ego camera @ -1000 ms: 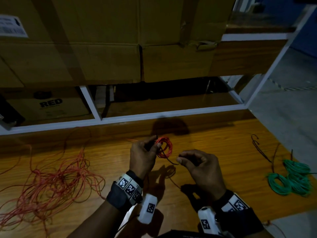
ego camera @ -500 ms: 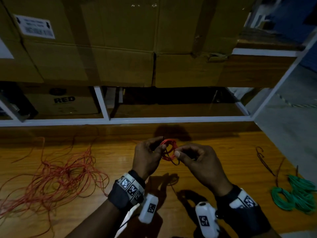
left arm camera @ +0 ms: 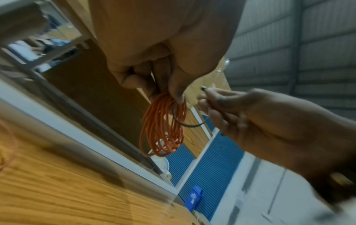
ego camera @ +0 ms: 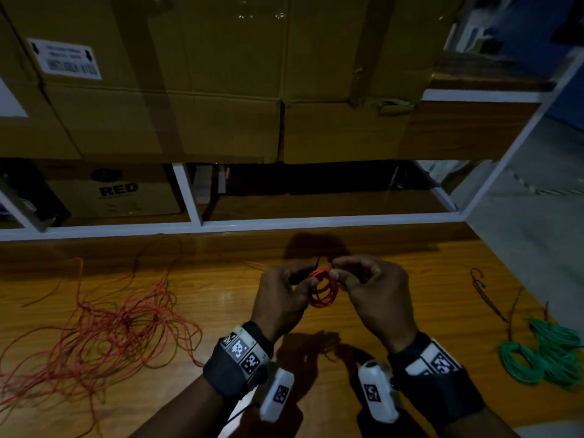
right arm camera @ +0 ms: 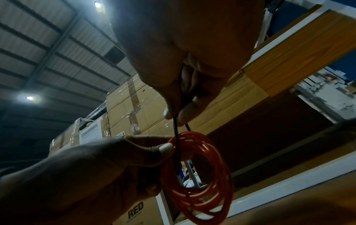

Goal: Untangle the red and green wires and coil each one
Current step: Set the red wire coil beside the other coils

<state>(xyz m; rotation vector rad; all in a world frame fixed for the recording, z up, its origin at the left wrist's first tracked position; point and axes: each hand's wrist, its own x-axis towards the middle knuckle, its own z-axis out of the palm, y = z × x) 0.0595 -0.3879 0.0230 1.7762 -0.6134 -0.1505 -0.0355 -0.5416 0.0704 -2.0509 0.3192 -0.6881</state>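
Note:
A small coil of red wire (ego camera: pixel 323 290) hangs above the wooden table (ego camera: pixel 347 317) between both hands. My left hand (ego camera: pixel 284 295) pinches the top of the red coil (left arm camera: pixel 163 126) between thumb and fingers. My right hand (ego camera: pixel 366 292) pinches a thin dark tie wire (right arm camera: pixel 175 137) that passes through the red coil (right arm camera: pixel 198 181). A loose tangle of red wire (ego camera: pixel 104 330) lies on the table at the left. Coiled green wire (ego camera: pixel 543 355) lies at the table's right edge.
A white-framed shelf (ego camera: pixel 252 221) runs along the back of the table, with cardboard boxes (ego camera: pixel 189 90) stacked on it. Short dark wire pieces (ego camera: pixel 483 292) lie on the table near the green coils. Grey floor (ego camera: pixel 537 216) lies beyond the right edge.
My right hand has moved up and left to meet the left hand at the coil, drawing the dark tie wire with it. The left hand has kept its hold on the red coil.

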